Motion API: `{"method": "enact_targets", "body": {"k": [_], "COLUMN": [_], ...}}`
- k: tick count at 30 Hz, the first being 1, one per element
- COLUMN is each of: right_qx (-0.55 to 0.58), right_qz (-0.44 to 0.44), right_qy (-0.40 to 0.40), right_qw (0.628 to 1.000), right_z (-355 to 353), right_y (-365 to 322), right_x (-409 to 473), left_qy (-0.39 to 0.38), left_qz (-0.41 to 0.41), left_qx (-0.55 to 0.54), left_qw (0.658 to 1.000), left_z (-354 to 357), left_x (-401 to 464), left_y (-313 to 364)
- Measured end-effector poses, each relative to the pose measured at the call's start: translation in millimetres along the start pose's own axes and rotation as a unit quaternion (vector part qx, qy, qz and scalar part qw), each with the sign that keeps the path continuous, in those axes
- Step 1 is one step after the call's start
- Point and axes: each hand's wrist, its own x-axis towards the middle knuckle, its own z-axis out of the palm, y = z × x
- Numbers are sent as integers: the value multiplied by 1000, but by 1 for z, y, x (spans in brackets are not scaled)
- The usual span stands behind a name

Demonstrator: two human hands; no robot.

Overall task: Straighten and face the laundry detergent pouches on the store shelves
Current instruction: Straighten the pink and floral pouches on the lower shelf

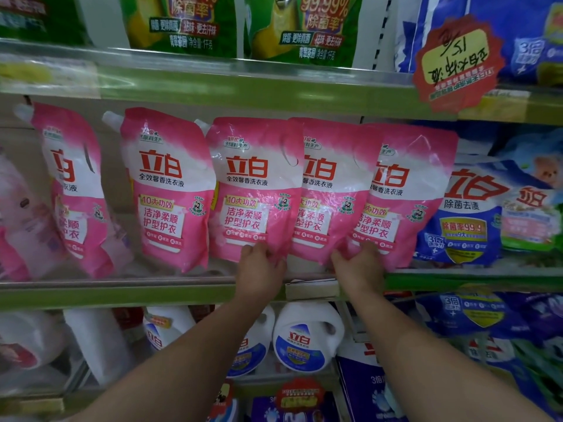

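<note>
Several pink laundry detergent pouches stand in a row on the middle shelf (152, 292). My left hand (259, 266) grips the bottom edge of the middle pink pouch (253, 190). My right hand (359, 266) grips the bottom of the rightmost pink pouch (405, 196), which tilts and overlaps the pouch beside it (329, 190). To the left, another pink pouch (170, 190) faces forward, while the one beyond it (76, 190) is turned sideways and leans.
Blue pouches (466, 214) stand to the right on the same shelf. Green pouches (182, 22) fill the upper shelf, where a red price sign (457, 62) hangs. White detergent jugs (304, 336) and blue packs (487, 318) sit below.
</note>
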Motion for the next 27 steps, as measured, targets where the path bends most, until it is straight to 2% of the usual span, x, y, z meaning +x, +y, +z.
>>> {"method": "enact_targets", "body": {"k": [8,12,15,17,20,22,27], "right_qx": [44,53,61,66,47,71,109], "right_qz": [-66,-63,-16,18,42,19,-11], "right_qy": [9,84,159,180,146,102,58], "right_qw": [997,993,985,981,987,992,992], "right_z": [3,-5,-24,-38,-53,-55,-51], "right_y": [-6,0,8,15,23,26,29], "right_x": [7,10,16,23,33,37,46], "left_qy": [18,17,9,-3,-30,-70,-142], "left_qz": [14,27,53,77,117,135,118], "left_qx": [9,7,2,6,16,41,79], "left_qw": [1000,999,999,997,993,988,980], "left_z": [-1,2,8,15,24,29,39], "left_x": [-2,-3,-6,-6,-6,-5,1], "left_y": [-4,-2,5,13,26,33,39]}}
